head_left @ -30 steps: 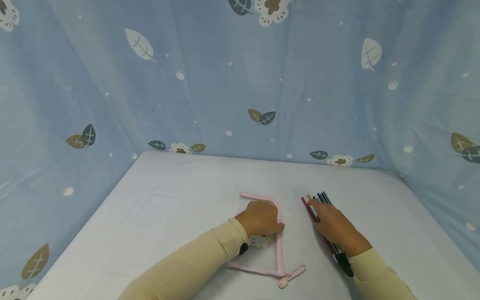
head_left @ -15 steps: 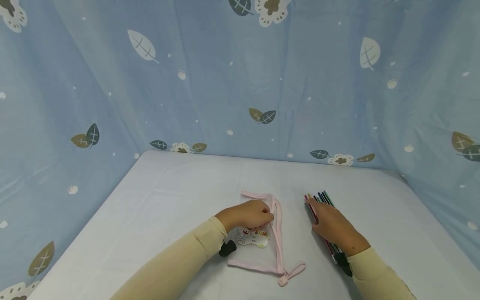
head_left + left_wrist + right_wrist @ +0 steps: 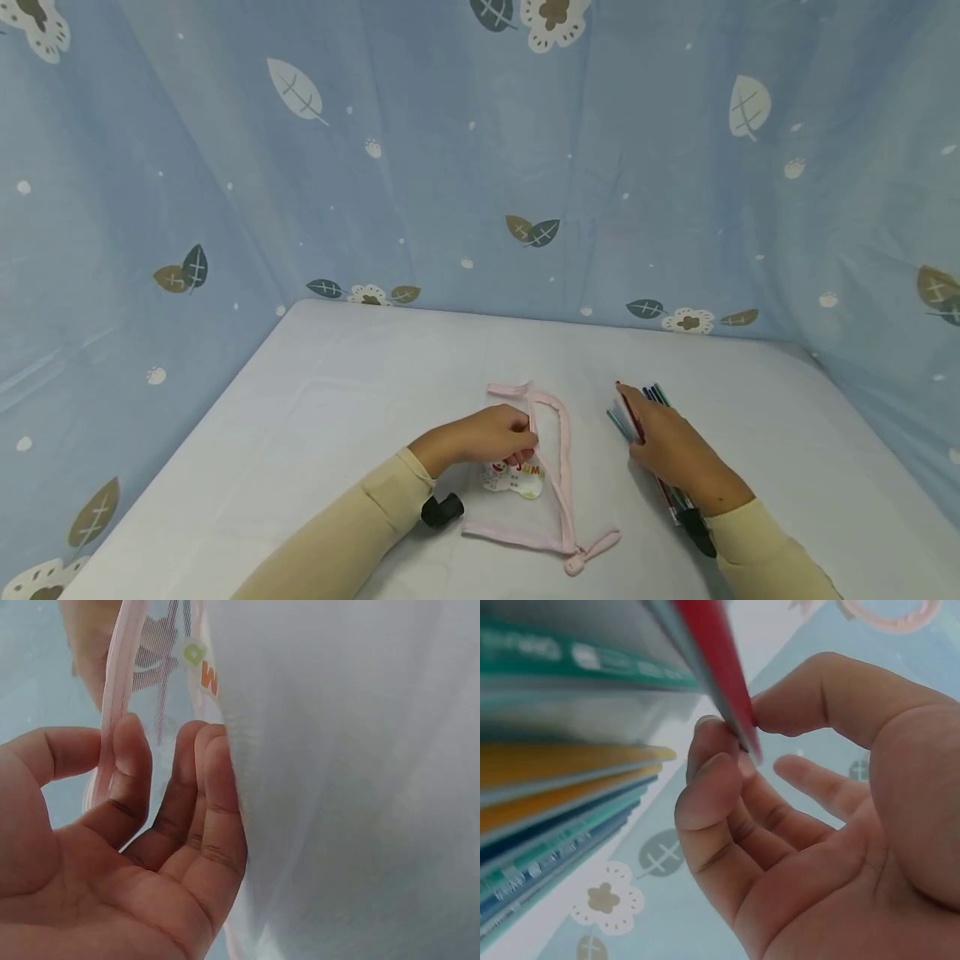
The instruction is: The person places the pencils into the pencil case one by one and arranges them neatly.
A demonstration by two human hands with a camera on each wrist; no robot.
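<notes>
A see-through mesh pouch [image 3: 517, 517] with pink edging lies on the table, a cartoon label [image 3: 517, 479] on its front. My left hand [image 3: 483, 433] pinches one pink zipper edge [image 3: 120, 682] between thumb and index finger, so the pouch's mouth gapes. To the right, my right hand [image 3: 682, 458] pinches a red coloured pencil [image 3: 724, 667] by its end, raised above the others. A green pencil [image 3: 525, 656] and several yellow, orange and blue pencils [image 3: 562, 802] lie beside it. In the head view the right hand covers most of the pencils.
A pink zipper pull with a loop [image 3: 602, 543] lies at the pouch's near corner. White cloth covers the table [image 3: 375, 375]. A blue patterned curtain [image 3: 420, 167] closes off the back and sides. A black wrist camera [image 3: 442, 510] sits beneath the left wrist.
My left hand has shifted left, drawing the zipper edge away from the opposite edge and uncovering the label. My right fingers have lifted the red pencil, and a green one now shows beside it.
</notes>
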